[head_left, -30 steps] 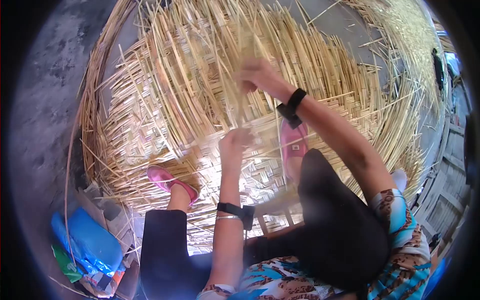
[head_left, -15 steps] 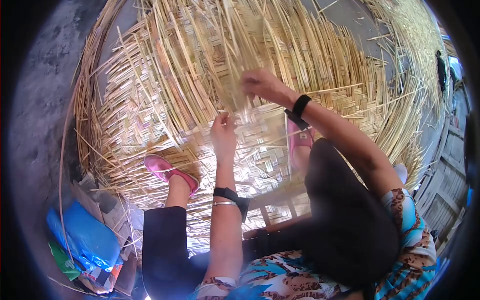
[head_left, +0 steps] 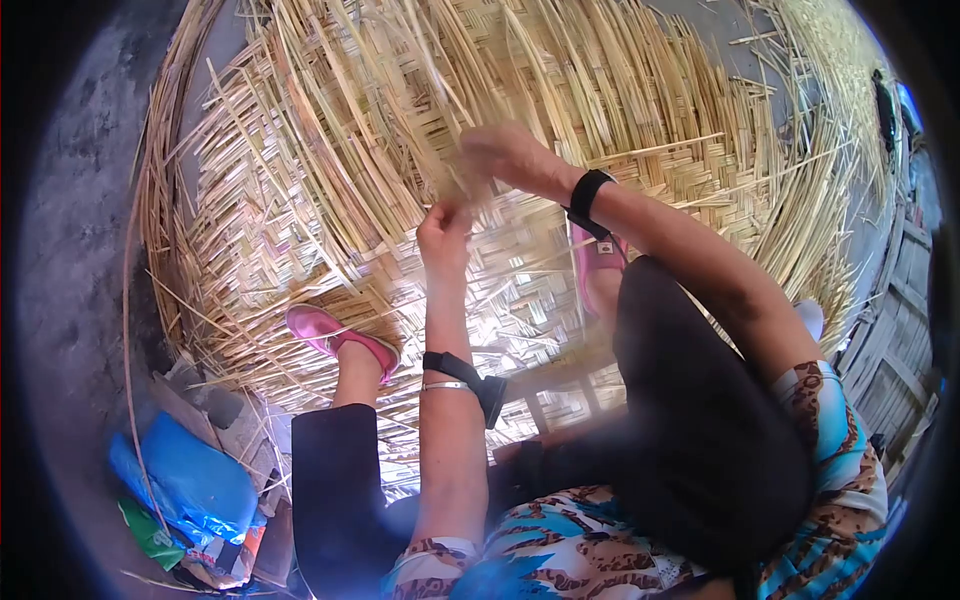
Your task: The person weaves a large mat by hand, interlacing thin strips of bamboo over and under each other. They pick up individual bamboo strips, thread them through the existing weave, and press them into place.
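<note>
Over the woven reed mat (head_left: 530, 300), my left hand (head_left: 443, 238) is closed, thumb and fingers pinched at the lower end of some thin, blurred reed strips (head_left: 458, 190). Just above and to the right of it, my right hand (head_left: 512, 158) is curled closed on the same strips, its fingertips smeared by motion. Long loose reed strips (head_left: 350, 120) lie lengthwise across the upper part of the mat, beyond both hands. Exactly how many strips the hands hold is too blurred to tell.
My pink shoes (head_left: 318, 328) rest on the mat, with one knee (head_left: 690, 380) raised at the right. Uncut strip ends fan out along the mat's edges. A blue plastic bag (head_left: 195, 475) lies at lower left, and a slatted wooden panel (head_left: 895, 320) stands at right.
My right hand has moved a little to the left and up, still blurred. The left hand has risen slightly, its fingers more tightly closed. The view has shifted slightly.
</note>
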### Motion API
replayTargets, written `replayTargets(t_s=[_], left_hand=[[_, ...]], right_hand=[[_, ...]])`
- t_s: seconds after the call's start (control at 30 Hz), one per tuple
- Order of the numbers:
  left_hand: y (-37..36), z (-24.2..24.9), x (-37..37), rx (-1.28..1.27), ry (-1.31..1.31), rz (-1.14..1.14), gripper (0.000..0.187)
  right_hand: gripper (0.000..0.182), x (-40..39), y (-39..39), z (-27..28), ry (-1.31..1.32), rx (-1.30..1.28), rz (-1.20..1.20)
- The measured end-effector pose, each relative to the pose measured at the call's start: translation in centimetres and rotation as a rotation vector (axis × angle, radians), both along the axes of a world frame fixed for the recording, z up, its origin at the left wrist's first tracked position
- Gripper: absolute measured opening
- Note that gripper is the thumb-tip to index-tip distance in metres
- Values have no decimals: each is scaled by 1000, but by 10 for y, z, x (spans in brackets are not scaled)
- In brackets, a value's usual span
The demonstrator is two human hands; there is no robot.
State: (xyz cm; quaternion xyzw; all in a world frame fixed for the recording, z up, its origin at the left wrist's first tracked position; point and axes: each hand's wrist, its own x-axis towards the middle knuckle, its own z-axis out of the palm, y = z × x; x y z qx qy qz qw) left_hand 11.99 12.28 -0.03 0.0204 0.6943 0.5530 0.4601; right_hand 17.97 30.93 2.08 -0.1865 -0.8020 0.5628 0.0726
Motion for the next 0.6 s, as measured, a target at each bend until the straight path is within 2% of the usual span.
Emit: replayTargets(t_s=[0.07, 0.13, 0.17, 0.2, 0.23, 0.27, 0.33, 0.37, 0.4, 0.47, 0.53, 0.57, 0.6], left_hand=[[-4, -1, -3, -15, 20, 54, 15], [-3, 0, -2, -28, 34, 108, 9], [-1, 3, -2, -26, 44, 106, 8], [0, 5, -1, -25, 54, 104, 7], [1, 8, -3, -55, 50, 50, 17], [4, 11, -1, -55, 52, 45, 17], [8, 16, 4, -28, 145, 79, 33], [9, 20, 6, -23, 145, 69, 33], [10, 24, 8, -63, 207, 99, 36], [6, 14, 13, -77, 258, 106, 39], [-3, -11, 14, -128, 562, -26, 39], [-1, -7, 18, -126, 549, -9, 39], [-1, -1, 21, -126, 537, 12, 39]], right_hand=[[12, -1, -4, -10, -43, 1, 15], [9, -5, -11, -32, -81, 412, 287], [16, -1, -12, -37, -85, 215, 281], [16, 1, -13, -42, -87, 213, 277], [13, 0, -13, -47, -140, 223, 280], [13, -3, -13, -52, -193, 235, 283], [13, -11, -14, -60, -243, 200, 287], [14, -14, -13, -63, -294, 166, 296], [14, -12, -12, -65, -299, 171, 281], [19, -5, -12, -23, -251, 85, 72], [28, 10, -10, 1, -85, 170, -46], [33, 17, -10, -10, 17, 241, -109], [34, 30, -6, 21, -39, 167, -135]])
